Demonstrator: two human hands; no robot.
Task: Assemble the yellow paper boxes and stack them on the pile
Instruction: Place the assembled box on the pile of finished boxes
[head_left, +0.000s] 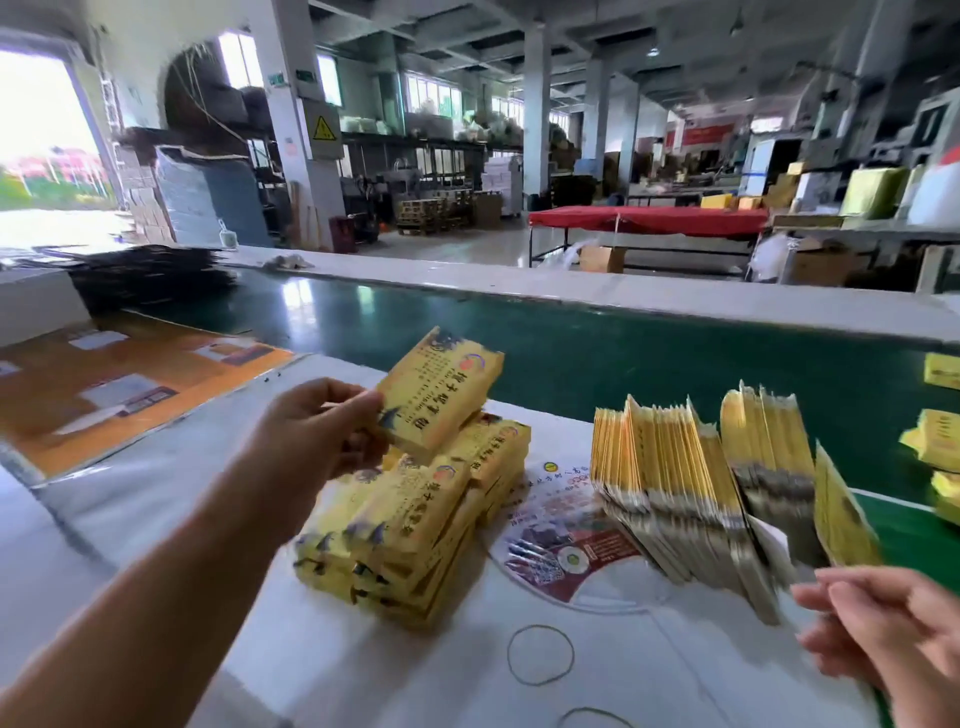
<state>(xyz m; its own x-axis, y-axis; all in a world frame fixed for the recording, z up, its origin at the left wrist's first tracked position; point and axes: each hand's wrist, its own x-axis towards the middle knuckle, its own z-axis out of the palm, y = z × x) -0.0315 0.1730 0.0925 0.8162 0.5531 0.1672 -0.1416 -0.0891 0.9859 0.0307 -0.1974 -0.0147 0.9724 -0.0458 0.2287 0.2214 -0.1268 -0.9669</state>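
My left hand (311, 436) grips an assembled yellow printed paper box (441, 392), holding it just above the pile of stacked yellow boxes (415, 525) on the white desk (156, 499). My right hand (883, 623) is empty, fingers loosely curled, near the row of flat yellow box blanks (675, 483).

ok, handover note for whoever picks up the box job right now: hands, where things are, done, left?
Left hand: pinches an assembled yellow box by its end, raised above the pile.
Right hand: holds nothing, fingers loosely curled, beside the flat blanks.
Done: several assembled boxes stacked on the pile on the white table.
Left: set the held box on the pile, then fold the many blanks leaning in a row at right.
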